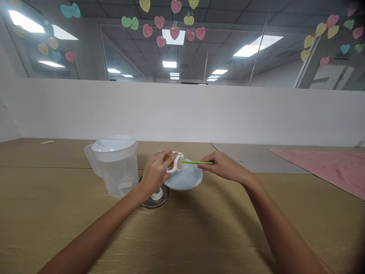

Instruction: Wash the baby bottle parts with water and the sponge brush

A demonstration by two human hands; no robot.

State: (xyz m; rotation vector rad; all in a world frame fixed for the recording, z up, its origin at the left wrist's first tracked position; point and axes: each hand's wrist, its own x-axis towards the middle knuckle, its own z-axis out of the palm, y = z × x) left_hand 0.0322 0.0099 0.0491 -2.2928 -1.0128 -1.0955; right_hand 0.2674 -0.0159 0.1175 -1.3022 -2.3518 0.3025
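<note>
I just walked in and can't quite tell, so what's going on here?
A person's left hand grips a small container with amber contents and a white loop at one end, over a white plate. Their right hand holds a green straw, its tip at that loop. A clear plastic pitcher stands to the left, beside a round metal base.

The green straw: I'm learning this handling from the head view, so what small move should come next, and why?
Probably push the green straw gently further into the white-handled bottle. The right hand holds the straw level, its tip at the bottle's white-ringed end, while the left hand steadies the tilted bottle above the plate.
</note>
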